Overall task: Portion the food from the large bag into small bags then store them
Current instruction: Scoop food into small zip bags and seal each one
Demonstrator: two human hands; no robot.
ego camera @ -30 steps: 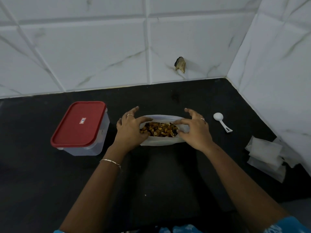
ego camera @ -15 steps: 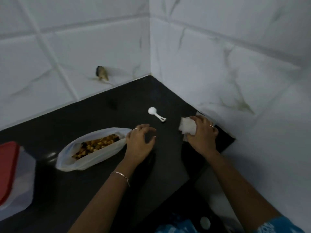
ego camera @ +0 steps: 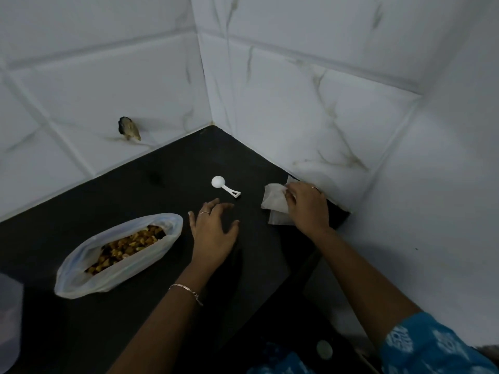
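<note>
Fetching small bag (ego camera: pixel 274 199), 2 o'clock: right hand (ego camera: pixel 306 207) grip pinches it, left hand (ego camera: pixel 213 234) grip slack, empty. Next I'd spread its mouth.

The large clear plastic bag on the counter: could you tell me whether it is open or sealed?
Open: the large clear plastic bag has its mouth spread wide, exposing the yellow-brown food inside.

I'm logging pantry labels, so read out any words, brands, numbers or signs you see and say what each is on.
No readable text anywhere in this view.
Large bag: clear plastic, no print showing.
Small bags: plain white, no print.
Scoop: no marking visible.
Sleeve: white pattern on blue, not letters.
Container at the left edge: blurred, no label in view.
</note>
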